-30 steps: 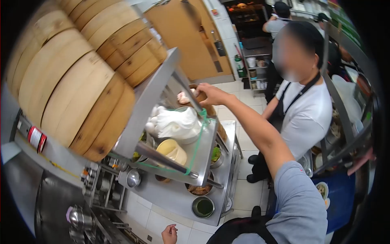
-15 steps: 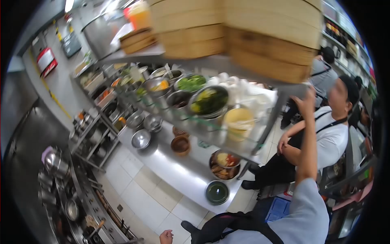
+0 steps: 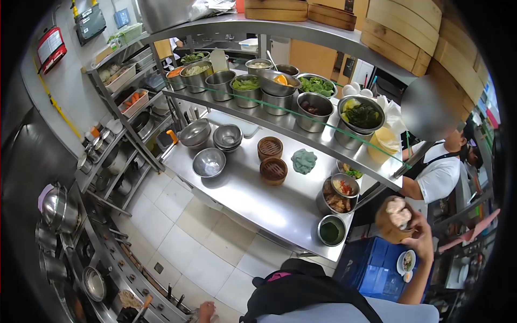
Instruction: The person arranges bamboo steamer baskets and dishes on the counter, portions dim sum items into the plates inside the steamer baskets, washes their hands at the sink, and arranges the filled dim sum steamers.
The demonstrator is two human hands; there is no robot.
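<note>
**Right hand [image 3: 423, 238] grasps bamboo basket [image 3: 386, 228] beside steel table [image 3: 231, 175]**

Off the table's right end, the round basket faces open side up, without a distinct long axis. Green-filled bowl [image 3: 331, 230] occupies the table's near corner; blue crate [image 3: 353, 259] stands beside it. Left hand [image 3: 207, 310], below the table: grip unclear.

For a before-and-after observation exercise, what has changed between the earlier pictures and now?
The right hand, earlier stretched out past the shelf, has drawn back toward the body and now holds a small bamboo steamer of pale food above the blue crate. The view has turned too. The left hand stays low; the green-filled bowl stays on the table.
</note>
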